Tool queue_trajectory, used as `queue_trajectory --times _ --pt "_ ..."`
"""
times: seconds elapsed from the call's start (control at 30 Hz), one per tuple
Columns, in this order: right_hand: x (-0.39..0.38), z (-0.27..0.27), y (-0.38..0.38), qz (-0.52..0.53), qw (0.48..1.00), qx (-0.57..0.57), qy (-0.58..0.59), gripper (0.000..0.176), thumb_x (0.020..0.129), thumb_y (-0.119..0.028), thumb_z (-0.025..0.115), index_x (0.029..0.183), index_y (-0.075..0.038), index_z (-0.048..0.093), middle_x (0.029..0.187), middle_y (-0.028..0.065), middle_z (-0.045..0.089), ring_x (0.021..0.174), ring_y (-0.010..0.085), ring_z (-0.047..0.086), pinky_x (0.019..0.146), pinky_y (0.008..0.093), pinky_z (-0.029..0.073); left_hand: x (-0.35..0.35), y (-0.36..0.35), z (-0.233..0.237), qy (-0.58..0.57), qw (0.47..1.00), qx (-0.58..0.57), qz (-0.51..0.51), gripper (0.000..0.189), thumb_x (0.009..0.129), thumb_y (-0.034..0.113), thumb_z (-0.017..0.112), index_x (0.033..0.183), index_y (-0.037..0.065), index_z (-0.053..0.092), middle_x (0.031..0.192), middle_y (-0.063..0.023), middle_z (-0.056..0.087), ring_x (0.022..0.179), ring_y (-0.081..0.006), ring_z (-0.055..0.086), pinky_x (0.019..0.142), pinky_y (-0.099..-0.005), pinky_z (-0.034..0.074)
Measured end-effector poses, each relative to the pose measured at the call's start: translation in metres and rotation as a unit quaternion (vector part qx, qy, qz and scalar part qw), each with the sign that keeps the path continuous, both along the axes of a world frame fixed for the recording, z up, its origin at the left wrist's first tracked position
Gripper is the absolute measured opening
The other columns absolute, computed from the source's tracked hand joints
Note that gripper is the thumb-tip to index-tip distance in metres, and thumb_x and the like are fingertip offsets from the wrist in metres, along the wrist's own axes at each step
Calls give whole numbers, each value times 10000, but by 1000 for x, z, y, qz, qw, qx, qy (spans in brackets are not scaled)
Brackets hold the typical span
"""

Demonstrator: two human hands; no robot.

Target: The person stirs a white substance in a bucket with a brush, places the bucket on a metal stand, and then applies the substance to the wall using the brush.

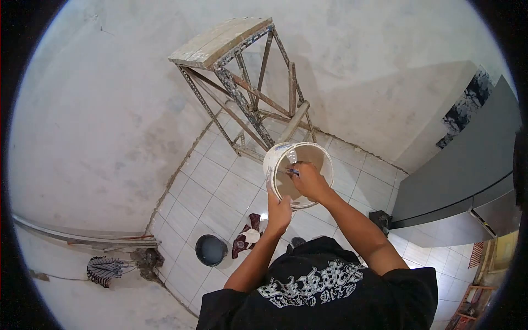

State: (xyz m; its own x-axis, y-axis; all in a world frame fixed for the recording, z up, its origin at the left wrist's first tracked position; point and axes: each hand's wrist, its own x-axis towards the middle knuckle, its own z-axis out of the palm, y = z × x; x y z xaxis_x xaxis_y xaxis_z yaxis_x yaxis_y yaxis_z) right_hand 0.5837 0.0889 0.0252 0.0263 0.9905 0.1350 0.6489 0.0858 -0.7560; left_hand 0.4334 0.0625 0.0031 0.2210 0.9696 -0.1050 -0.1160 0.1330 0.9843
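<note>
In the head view, a white bucket (325, 160) is held in the air above the tiled floor (209, 187), in front of the chest and just before a metal-framed stand (231, 44) with a plank top. The bucket is gripped at its near rim by the left hand (279, 212), whose fingers are closed over the edge. The right hand (309, 180) is reached inside the mouth and is closed around a small tool (293, 172) with a bluish part; what kind of tool cannot be made out.

The work is judged to be under way, not finished: the inner wall is seen smeared with a pale beige coat, and the tool is set against it near the upper left of the inside. How much is left to do cannot be told.

The bucket's mouth is turned up toward the camera, tipped slightly, so the long axis runs from the rim down toward the floor.

Below, a dark bucket (210, 249) is stood on the tiles, with a red rag (245, 239) just beside it.
</note>
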Motion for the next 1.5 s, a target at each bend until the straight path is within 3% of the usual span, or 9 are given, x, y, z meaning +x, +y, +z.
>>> queue_trajectory --times 0.3,0.4,0.57,0.8,0.97,1.23,1.3,1.37,1.5 --pt "-9 39 3 -29 998 -1 -48 214 869 -89 605 1015 18 720 973 268 686 901 452 656 830 501 523 -10 -8 20 -15 993 -91 72 713 843 -98 426 1521 11 234 1418 -196 460 1296 -284 486 1097 -358 380" --pt "-2 25 8 -68 983 125 -120 192 868 -95 605 932 50 713 921 271 685 840 450 662 798 509 534 -17 -4 0 -21 995 -66 74 711 847 -104 417 1524 12 232 1423 -193 458 1315 -280 471 1103 -358 373" --pt "-15 19 -1 -26 981 -90 -168 220 847 -132 627 857 76 698 871 318 674 826 466 678 763 508 559 -21 -2 -10 -19 996 -8 82 698 850 -101 413 1518 9 241 1417 -189 464 1315 -273 469 1115 -357 356" --pt "-28 7 -15 -80 989 -128 -9 284 862 -213 663 930 58 714 890 315 680 861 465 681 770 509 548 -28 -10 -12 7 997 -32 63 690 854 -85 430 1510 22 246 1399 -193 472 1277 -274 499 1070 -365 411" --pt "-21 10 -13 -20 993 32 110 250 879 -169 660 1024 22 732 933 253 704 885 421 687 791 454 531 -33 -10 -21 -30 994 -69 84 705 859 -71 437 1520 46 225 1391 -195 474 1244 -277 526 998 -367 480" --pt "-37 -22 8 105 994 -36 -21 253 829 -120 664 1046 -5 725 962 266 698 919 439 679 849 485 535 -32 -21 -23 37 995 -18 88 713 819 -60 451 1500 32 260 1363 -195 486 1239 -277 518 1058 -353 407" --pt "-45 -22 9 105 994 4 17 239 825 -113 663 1024 6 723 949 273 695 912 443 677 851 488 534 -34 -24 -30 29 993 -46 102 707 810 -58 448 1488 36 273 1329 -188 502 1208 -274 535 1022 -357 440" --pt "-50 -13 9 38 999 9 -20 221 818 -60 617 981 55 712 932 297 678 891 457 661 816 487 526 -37 -24 -37 85 993 0 81 706 846 -40 418 1512 84 222 1288 -178 523 1030 -244 623 721 -361 589" --pt "-52 10 -4 13 998 66 8 189 820 -72 622 927 64 697 925 303 674 879 462 658 800 499 522 -34 -26 10 21 989 -115 91 702 814 -51 457 1486 38 275 1275 -179 544 1151 -271 568 934 -360 497"
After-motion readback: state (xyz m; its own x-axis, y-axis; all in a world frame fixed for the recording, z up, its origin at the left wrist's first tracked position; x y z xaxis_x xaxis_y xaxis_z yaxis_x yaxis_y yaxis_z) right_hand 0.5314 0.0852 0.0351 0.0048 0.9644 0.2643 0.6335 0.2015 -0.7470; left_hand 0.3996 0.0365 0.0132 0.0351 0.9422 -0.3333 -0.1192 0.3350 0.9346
